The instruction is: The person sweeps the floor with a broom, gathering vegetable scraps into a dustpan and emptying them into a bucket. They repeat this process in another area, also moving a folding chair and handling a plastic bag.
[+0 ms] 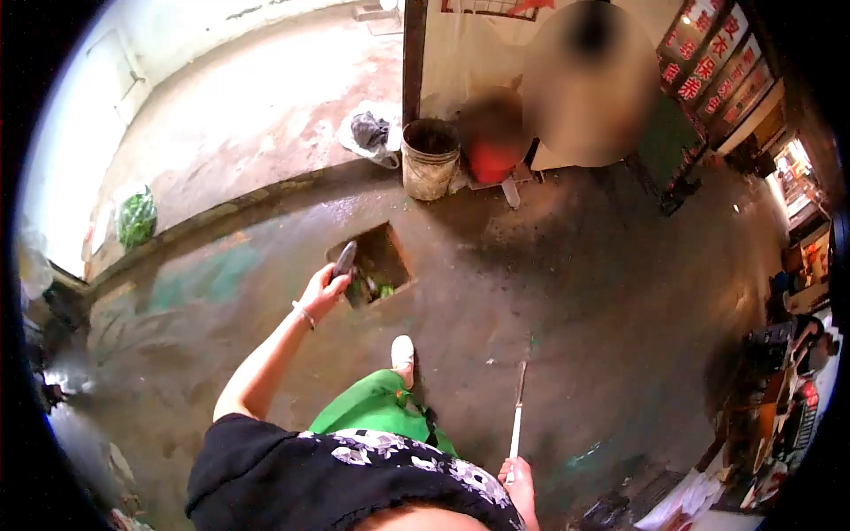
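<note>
My left hand (326, 290), with a bracelet at the wrist, is stretched out and closed on a dark grey, elongated object (345, 257) with a rounded end. I cannot make out its kind. Beyond and partly beneath it lies a square hole (405, 248) in the floor, with green bits (384, 290) inside. Low at my right side, my right hand (520, 482) is wrapped round a long, thin stick-like tool with a white handle (515, 429). Its narrow, brownish far end (522, 376) points ahead over the floor.
A dirty bucket (430, 168) stands by the doorway post, next to a red container (494, 159). A white plastic bag (372, 133) and a bag of greens (136, 217) sit along the raised ledge (239, 203). The floor (611, 327) looks wet. Cluttered shelves line the right.
</note>
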Demonstrator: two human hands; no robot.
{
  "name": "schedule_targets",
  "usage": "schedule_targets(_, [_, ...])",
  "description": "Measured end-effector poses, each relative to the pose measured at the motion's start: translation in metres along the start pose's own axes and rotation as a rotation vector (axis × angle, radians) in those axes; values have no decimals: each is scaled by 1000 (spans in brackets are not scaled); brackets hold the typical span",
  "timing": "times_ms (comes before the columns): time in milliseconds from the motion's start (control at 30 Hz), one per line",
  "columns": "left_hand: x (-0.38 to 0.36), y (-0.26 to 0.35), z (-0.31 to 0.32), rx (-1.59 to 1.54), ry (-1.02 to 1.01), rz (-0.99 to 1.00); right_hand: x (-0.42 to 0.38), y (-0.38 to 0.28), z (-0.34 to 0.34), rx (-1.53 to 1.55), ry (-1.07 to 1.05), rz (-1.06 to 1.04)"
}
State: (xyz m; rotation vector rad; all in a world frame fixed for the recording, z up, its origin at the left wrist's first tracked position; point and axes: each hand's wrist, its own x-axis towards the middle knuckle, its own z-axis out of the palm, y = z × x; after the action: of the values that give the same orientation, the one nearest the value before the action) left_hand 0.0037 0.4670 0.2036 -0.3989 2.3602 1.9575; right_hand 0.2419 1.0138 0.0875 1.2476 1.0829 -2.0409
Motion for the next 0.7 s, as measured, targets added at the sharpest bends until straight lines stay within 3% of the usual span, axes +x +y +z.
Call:
schedule_targets(33, [33,5,-1,85,23,63,8,-19,24,44,138,59])
schedule_targets(133, [130,41,-2,311,84,353,31,-52,58,32,105,11])
schedule_targets(200, [183,76,4,469,127,486,51,-76,81,10,106,73])
schedule_targets(267, [227,100,10,639,90,466,60,-89,96,-37,79,51])
schedule_targets(300, [247,111,17,692,150,601,68,-97,102,-150,109,45])
schedule_targets(333, [270,115,23,694,153,598,76,-106,109,-154,107,48])
schedule_targets(433, [338,120,43,1157,130,620,116,-135,113,-554,113,-1])
schedule_targets(533, [397,98,67,1325,105,628,154,-168,96,-509,122,98])
schedule_targets(700, [510,7,113,1619,-165,296,234,-251,132,-423,137,294])
